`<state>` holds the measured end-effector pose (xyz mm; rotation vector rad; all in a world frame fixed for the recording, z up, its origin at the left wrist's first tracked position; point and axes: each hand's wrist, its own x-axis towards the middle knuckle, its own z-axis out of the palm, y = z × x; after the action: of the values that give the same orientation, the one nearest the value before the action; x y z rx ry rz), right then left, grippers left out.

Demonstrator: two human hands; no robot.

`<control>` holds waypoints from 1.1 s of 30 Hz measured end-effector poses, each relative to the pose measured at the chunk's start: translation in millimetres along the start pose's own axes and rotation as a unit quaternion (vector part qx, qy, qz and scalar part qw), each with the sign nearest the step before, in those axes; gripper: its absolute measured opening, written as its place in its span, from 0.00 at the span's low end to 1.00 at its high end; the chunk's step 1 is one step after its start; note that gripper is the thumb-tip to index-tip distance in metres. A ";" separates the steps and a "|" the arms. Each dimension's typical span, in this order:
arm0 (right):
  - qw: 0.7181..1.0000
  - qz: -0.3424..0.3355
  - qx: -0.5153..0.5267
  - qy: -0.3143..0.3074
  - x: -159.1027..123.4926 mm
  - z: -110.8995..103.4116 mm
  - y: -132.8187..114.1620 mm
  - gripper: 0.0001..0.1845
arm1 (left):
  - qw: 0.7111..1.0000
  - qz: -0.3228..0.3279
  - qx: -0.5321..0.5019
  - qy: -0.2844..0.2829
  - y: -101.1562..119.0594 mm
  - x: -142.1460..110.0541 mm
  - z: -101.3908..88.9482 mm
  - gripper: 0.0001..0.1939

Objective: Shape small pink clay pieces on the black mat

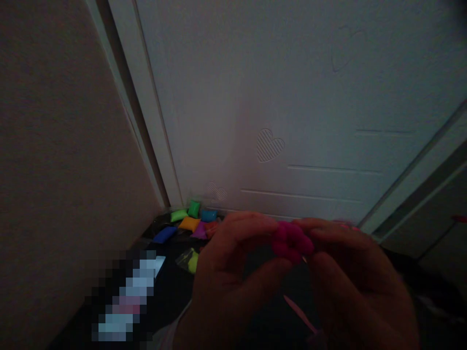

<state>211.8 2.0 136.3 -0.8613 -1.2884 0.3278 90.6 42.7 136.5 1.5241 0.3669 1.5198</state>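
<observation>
Both my hands are raised close to the camera in dim light. My left hand and my right hand pinch a small lump of bright pink clay between their fingertips. The lump looks knobbly, like a little flower shape. A thin pink stick shows below the hands, partly hidden by my right hand.
Several small bags of coloured clay, green, blue, orange and purple, lie on a dark surface near the wall corner. A yellow-green packet lies closer. A white wall panel with heart shapes stands behind. A blurred-out patch sits at lower left.
</observation>
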 end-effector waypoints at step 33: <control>0.998 -0.043 -0.038 0.010 -1.4 3.2 -0.2 0.14 | 0.995 0.013 0.096 -0.006 7.1 2.3 -5.0 0.13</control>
<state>208.5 2.2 135.6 -0.8682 -1.3230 0.2019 83.9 42.6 142.4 1.6927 0.4988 1.5304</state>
